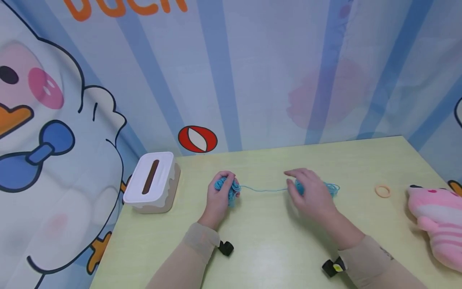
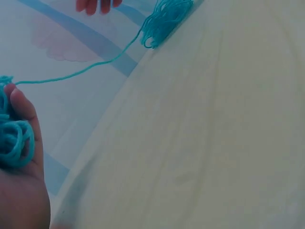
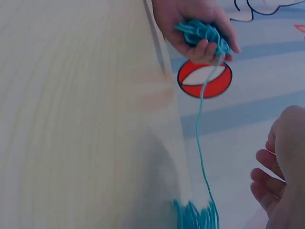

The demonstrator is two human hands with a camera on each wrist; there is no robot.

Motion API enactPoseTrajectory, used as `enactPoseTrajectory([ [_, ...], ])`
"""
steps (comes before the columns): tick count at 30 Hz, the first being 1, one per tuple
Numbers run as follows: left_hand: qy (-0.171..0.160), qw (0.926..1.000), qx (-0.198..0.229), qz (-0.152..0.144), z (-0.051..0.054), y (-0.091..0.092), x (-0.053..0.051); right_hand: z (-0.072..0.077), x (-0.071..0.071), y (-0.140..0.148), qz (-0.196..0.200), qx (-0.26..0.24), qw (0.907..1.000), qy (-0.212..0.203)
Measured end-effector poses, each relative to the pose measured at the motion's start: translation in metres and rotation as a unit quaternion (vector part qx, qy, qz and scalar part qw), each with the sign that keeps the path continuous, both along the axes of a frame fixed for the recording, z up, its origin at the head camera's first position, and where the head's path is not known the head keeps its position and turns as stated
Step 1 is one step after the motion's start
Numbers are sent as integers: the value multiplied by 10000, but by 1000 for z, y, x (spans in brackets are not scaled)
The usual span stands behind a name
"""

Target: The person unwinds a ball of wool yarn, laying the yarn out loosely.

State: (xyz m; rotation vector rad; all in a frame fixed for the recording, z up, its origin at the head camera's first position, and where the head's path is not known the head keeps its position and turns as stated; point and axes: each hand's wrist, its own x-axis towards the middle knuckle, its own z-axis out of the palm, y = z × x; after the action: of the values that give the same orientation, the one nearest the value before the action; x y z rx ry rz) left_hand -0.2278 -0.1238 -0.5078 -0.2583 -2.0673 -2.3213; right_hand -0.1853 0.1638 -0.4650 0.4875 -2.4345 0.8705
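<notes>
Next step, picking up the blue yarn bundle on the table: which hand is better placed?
Probably the right hand: it hovers by the bundle, apparently holding nothing. The left hand grips the yarn wad at the strand's other end.

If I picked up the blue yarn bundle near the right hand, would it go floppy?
Probably floppy, because the yarn bundle shows loose, thin loops. It's likely light, as it looks like only soft strands. Lifting it might tug the clump in the left hand, since one strand joins them.
</notes>
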Motion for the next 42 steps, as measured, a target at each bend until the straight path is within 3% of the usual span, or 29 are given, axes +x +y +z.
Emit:
enactPoseTrajectory([
  [4,25,9998,-70,-186,1,2,2,0,-2,-39,930,193,9890,-1134],
  [6,53,9997,-94,-227,2,3,3,0,-5,-55,1155,220,9803,-1585],
  [9,116,9996,-100,-243,3,5,4,-3,-9,-71,1243,264,9745,-1848],
  [15,185,9990,-336,-219,2,7,3,-2,-10,-76,877,21,9839,-1557],
  [21,-51,9984,-547,-93,2,5,1,9,-8,-61,708,-360,9913,-1047],
  [27,-122,9979,-617,-136,2,1,1,14,-8,-42,573,-478,9940,-805],
  [34,-122,9974,-699,-116,-1,0,0,14,-10,-14,373,-641,9972,-68],
  [39,-26,9975,-697,-126,-2,-1,-1,15,-10,11,96,-792,9968,105],
  [42,-31,9978,-667,19,-2,-1,-1,15,-10,26,-128,-847,9962,162],
])
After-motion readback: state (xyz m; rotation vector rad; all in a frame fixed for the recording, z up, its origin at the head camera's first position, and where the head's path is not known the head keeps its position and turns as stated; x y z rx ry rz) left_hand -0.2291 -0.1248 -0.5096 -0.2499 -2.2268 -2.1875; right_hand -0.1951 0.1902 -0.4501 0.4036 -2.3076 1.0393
